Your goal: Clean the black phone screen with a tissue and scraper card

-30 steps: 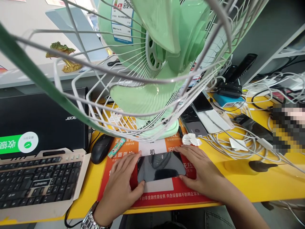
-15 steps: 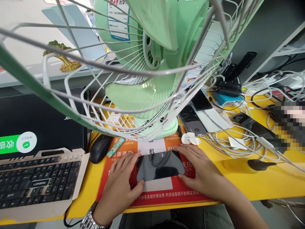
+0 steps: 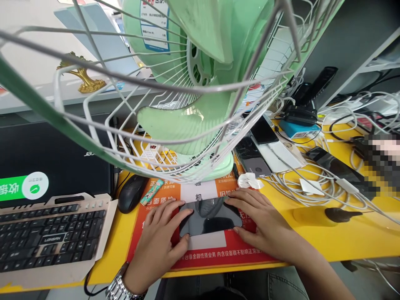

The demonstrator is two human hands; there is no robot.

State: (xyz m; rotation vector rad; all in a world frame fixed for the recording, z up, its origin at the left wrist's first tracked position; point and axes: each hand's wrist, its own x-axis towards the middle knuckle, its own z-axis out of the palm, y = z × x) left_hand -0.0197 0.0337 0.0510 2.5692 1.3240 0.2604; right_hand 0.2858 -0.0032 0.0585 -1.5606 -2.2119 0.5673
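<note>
Just brought left hand point(image 3: 158, 239) finger over phone point(image 3: 209, 218) at nine o'clock; still holding both ends, half-curled, with right hand point(image 3: 264, 218) at three.

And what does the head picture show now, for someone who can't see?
A left hand and a right hand hold a phone over a red mat. A green fan fills the top; a keyboard and mouse sit left, other phones and cables right.
</note>
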